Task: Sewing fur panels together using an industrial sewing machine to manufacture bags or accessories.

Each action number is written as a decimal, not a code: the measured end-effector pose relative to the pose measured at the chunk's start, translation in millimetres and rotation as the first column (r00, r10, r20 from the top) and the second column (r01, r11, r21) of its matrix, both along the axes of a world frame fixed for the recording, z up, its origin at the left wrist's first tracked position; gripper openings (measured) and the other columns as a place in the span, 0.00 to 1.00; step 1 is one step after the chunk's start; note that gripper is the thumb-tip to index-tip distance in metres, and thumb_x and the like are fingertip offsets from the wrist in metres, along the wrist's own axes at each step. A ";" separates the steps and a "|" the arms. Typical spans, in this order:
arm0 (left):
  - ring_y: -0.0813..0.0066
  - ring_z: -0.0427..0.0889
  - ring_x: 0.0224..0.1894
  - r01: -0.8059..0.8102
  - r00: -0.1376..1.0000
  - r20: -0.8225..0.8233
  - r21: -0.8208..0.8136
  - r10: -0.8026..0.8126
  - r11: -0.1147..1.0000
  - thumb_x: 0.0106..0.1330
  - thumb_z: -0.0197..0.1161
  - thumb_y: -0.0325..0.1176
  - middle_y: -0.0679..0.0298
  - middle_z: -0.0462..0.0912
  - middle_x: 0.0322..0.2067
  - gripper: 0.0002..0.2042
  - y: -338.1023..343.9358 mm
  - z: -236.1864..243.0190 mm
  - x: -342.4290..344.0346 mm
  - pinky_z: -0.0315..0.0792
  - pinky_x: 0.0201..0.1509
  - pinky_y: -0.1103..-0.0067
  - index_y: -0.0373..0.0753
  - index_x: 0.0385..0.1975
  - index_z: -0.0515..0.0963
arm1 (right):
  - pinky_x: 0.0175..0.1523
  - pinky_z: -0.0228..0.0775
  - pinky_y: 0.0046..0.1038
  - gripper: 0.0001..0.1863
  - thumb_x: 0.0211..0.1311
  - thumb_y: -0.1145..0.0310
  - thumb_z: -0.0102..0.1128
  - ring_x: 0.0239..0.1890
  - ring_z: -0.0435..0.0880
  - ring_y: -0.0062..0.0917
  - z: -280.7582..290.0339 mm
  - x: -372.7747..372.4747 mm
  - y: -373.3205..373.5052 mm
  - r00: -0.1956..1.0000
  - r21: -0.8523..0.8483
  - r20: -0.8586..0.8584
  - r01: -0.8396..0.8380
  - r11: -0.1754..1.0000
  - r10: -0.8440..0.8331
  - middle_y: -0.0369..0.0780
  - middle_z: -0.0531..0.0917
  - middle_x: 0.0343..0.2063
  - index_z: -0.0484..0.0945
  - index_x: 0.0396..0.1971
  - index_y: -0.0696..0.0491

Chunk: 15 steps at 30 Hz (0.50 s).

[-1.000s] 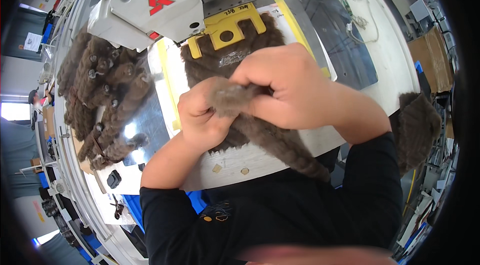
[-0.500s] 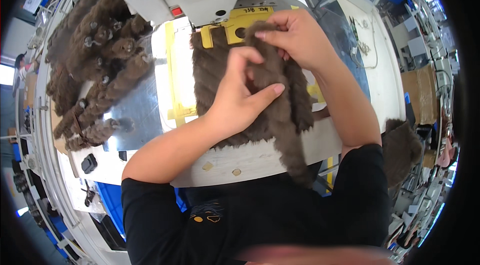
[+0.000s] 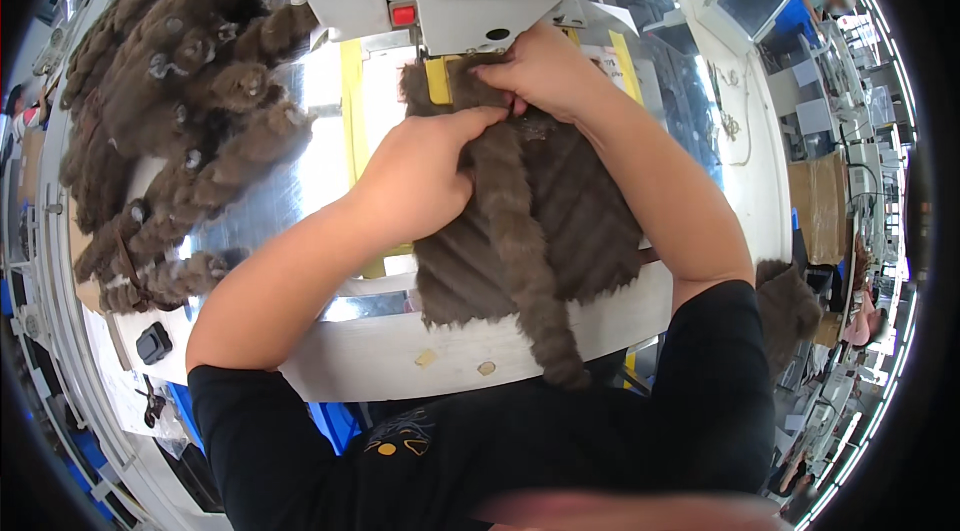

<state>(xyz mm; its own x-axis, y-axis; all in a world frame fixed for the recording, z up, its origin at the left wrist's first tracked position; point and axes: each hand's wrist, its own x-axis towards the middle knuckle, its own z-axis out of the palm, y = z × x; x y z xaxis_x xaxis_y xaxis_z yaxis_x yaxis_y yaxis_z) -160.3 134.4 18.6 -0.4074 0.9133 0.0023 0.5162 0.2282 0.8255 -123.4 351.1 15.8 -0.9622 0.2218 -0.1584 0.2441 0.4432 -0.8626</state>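
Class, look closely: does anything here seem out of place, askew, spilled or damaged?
Slightly: two tan patches mark the front edge of the pale table, breaking its plain surface; whether they are damage or stuck-on scraps, I cannot tell. Nothing looks spilled.

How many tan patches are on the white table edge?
2: a left patch and a right patch, both left of the fur strip. It may hide others.

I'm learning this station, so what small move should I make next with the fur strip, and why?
Probably smooth the upper end of the brown fur strip flat beside the yellow plate: your left hand and right hand are at that end, near the sewing machine, and the strip lies lengthwise over the brown fur panel.
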 end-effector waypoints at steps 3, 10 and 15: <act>0.50 0.83 0.44 -0.002 0.943 -0.332 0.004 0.003 1.000 0.50 0.64 0.20 0.52 0.84 0.46 0.30 -2.6 -7.1 0.4 0.77 0.51 0.64 0.39 0.59 0.80 | 0.23 0.75 0.27 0.13 0.60 0.69 0.70 0.18 0.84 0.26 0.7 4.1 -4.7 0.996 0.087 -0.085 -0.011 0.996 0.018 0.43 0.85 0.19 0.84 0.34 0.66; 0.65 0.80 0.42 0.027 0.639 -0.767 0.099 0.059 0.995 0.58 0.60 0.29 0.62 0.82 0.46 0.19 1.2 -14.2 2.9 0.72 0.48 0.71 0.37 0.51 0.81 | 0.23 0.74 0.30 0.12 0.57 0.69 0.73 0.16 0.83 0.26 9.9 0.8 -15.3 0.998 0.203 -0.009 0.067 0.977 -0.066 0.41 0.84 0.16 0.84 0.34 0.64; 0.67 0.80 0.42 0.055 0.507 -0.860 0.086 0.046 0.995 0.58 0.59 0.32 0.61 0.84 0.46 0.16 2.8 -17.5 2.5 0.70 0.46 0.71 0.37 0.46 0.82 | 0.27 0.76 0.31 0.13 0.55 0.67 0.74 0.16 0.83 0.28 9.9 2.1 -10.7 0.998 0.181 -0.043 0.062 0.982 -0.055 0.42 0.84 0.16 0.84 0.32 0.63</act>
<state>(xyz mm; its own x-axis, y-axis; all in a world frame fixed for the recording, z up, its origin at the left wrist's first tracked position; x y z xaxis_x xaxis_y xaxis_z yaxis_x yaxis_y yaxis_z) -157.8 137.3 1.1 -0.1543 0.8894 0.4303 0.9844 0.1755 -0.0099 -121.3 340.4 25.7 -0.9513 0.2992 -0.0738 0.2426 0.5796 -0.7780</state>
